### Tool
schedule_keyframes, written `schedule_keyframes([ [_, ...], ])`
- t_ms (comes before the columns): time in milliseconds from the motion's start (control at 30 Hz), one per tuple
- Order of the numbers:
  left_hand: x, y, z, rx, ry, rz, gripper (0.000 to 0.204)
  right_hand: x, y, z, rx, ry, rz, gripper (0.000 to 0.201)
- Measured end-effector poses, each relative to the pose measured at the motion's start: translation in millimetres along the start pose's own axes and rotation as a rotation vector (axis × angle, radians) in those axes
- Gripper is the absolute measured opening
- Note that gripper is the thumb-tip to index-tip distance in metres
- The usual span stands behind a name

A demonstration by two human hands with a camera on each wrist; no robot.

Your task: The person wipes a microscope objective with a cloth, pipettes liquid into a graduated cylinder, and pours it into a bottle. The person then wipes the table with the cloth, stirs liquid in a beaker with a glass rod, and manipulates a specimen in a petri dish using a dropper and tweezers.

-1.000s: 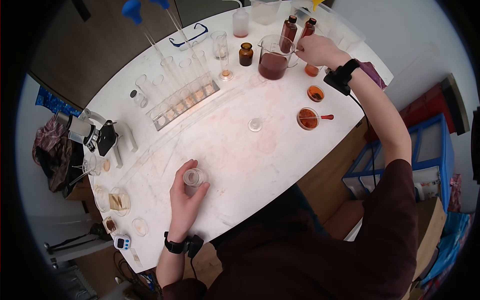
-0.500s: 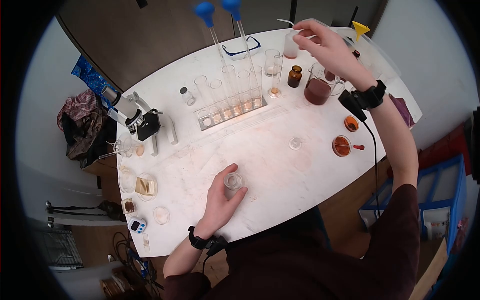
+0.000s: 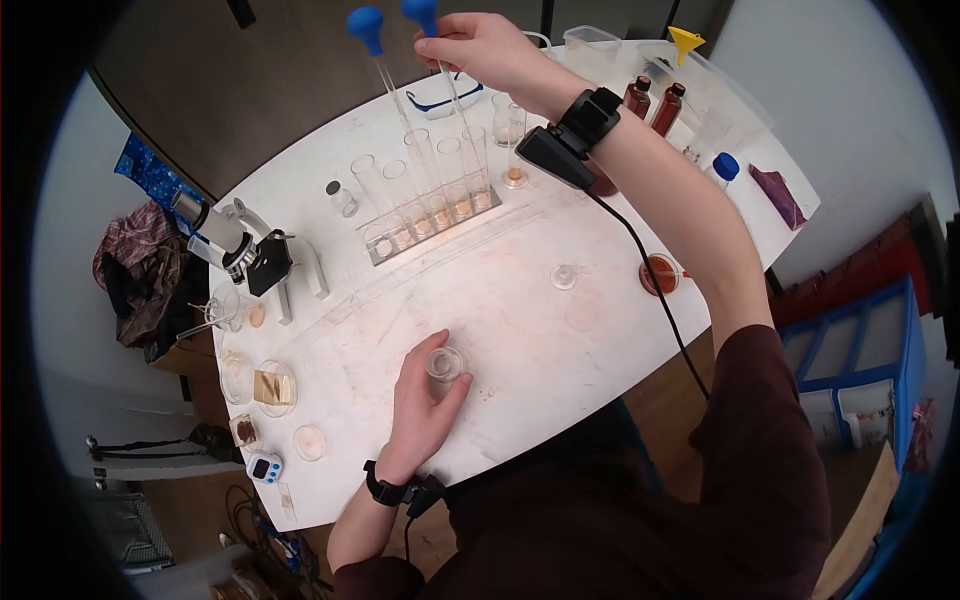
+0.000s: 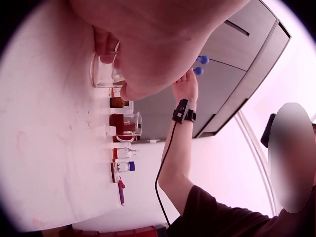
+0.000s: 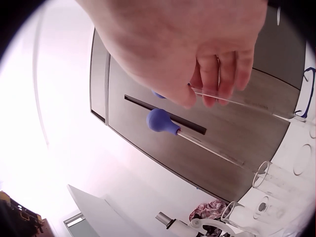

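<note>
Right hand (image 3: 487, 50) is high above the table (image 3: 520, 340), the nearer hand to one dropper (image 3: 421, 12). That dropper's blue bulb is at the fingertips; its glass stem, the long axis, slants down from the grip towards the rack (image 3: 410, 243). Fingers bent by the stem; whether they pinch it, cannot tell. Thumb masks most of the bulb in the right wrist view.

Second dropper (image 3: 367, 28) just left of the grip.

Stem ends hard to make out among clear tubes.

Well apart, left hand (image 3: 422, 412) curls round a small jar (image 3: 444, 364).

Right forearm (image 3: 670, 195) hides most of the beaker (image 4: 117, 122).
</note>
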State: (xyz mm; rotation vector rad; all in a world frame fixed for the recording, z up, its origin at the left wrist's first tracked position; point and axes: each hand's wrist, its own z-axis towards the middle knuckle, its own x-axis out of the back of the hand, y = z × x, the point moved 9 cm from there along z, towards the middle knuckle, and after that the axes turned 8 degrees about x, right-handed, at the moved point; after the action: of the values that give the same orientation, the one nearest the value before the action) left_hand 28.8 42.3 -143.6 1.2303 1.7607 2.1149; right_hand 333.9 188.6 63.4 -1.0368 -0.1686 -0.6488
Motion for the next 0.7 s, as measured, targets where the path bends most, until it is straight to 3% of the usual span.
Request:
schedule_keyframes([
  [200,-1.1,-1.2,-0.4,0.02,-0.001,-0.02,0.056,1.8,5.3,-0.9,0.019,-0.009,0.007,0.032],
  [467,-2.9,-1.7,-0.8,0.061,-0.03,-0.044,0.055,6.6,0.5,-2.4,-0.022,0.009,0.014,0.031],
  [700,-1.1,-2.6,-1.5,0.025,-0.006,-0.04,0.054,2.1,-8.0,-2.2,-0.031,0.017,0.073,0.049],
])
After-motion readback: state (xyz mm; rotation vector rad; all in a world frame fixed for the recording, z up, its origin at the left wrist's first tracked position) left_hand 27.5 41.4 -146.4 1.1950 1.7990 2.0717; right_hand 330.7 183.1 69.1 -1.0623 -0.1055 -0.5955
